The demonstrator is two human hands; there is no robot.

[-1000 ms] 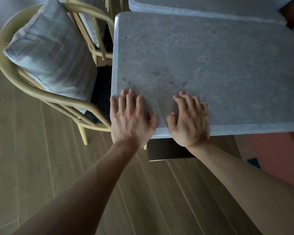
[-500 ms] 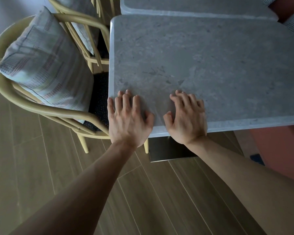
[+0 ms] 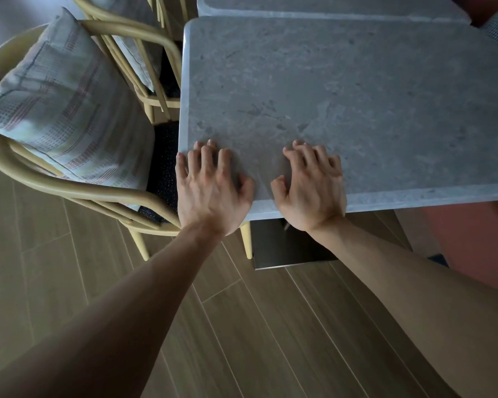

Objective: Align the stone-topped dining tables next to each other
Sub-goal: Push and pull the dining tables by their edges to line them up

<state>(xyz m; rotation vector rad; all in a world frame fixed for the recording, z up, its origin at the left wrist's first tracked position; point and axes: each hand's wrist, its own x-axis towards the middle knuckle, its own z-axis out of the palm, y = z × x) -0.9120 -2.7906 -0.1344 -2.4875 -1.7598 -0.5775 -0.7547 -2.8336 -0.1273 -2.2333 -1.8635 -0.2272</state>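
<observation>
I have both palms flat on the near desk (image 3: 342, 96), close to its front left corner. My left hand (image 3: 210, 191) lies with fingers spread and fairly straight, the little finger right at the left edge; my right hand (image 3: 311, 188) sits just beside it, fingers bent a little but pressing on the stone, gripping nothing. The far desk (image 3: 314, 5) lies along the top of my view, and the two stone tops look nearly touching, with only a thin dark seam between them. The seam seems a touch wider towards the left, and the near desk's left edge appears to sit slightly left of the far one's, though the wide lens makes that hard to judge.

To finish this well I would push forward evenly with both palms, low and slow, so the heavy top slides rather than tips. With both hands this near the left corner, the desk will tend to swing, so I would watch the seam and stop once it closes. The chair (image 3: 78, 182) with its cushion (image 3: 66, 110) stands just beside the left edge and could snag.
</observation>
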